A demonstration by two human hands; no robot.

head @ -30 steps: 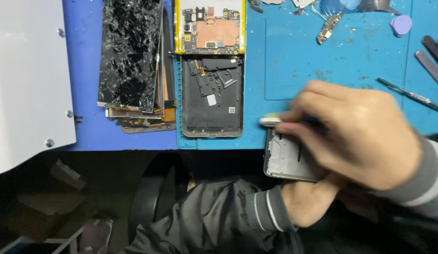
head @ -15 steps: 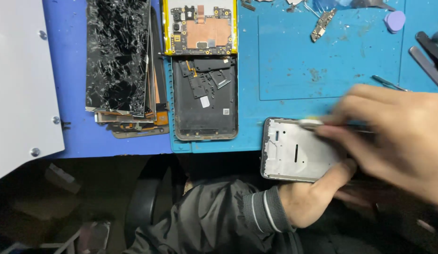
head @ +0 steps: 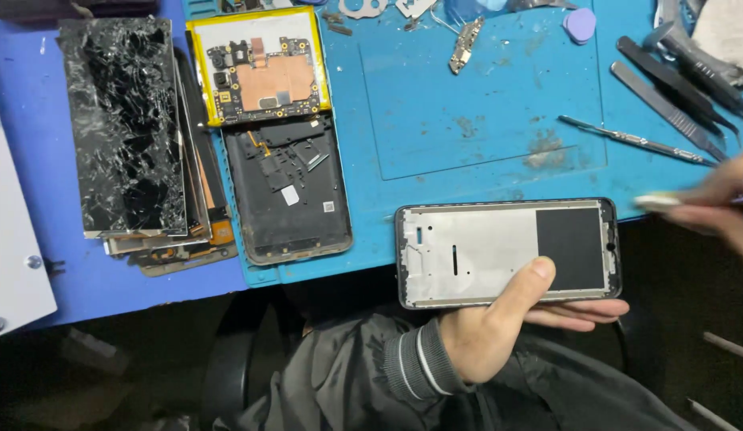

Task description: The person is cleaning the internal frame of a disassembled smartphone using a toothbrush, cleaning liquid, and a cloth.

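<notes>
A grey-white panel (head: pixel 12 239) is lying at the far left edge of the worktop (head: pixel 60 287), well to the left of the phone frame (head: pixel 507 251). Next comes a stack of shattered black screens (head: pixel 124 128), lying flat on the dark blue surface, also well left of the frame. Just beyond the stack, a yellow-edged phone board assembly (head: pixel 260 68) is sitting above a dark open phone back (head: pixel 288 187); both are resting on the blue repair mat (head: pixel 483 104), up and to the left of the frame.

The phone frame, pale inside with a dark square patch toward its right end, is lying lengthwise at the near edge of the mat, partly overhanging it. The left hand (head: pixel 499 327) is gripping it from below, thumb pressing on the frame's face and fingers curling beneath its lower edge.

Up and to the right of the frame, a thin metal pick (head: pixel 635 142) and several dark tweezers (head: pixel 675 80) are lying on the mat. The right hand (head: pixel 723 203), blurred, is pinching a small pale tool (head: pixel 655 201) just beside the frame's upper right corner; whether the tool is touching the frame cannot be told.
</notes>
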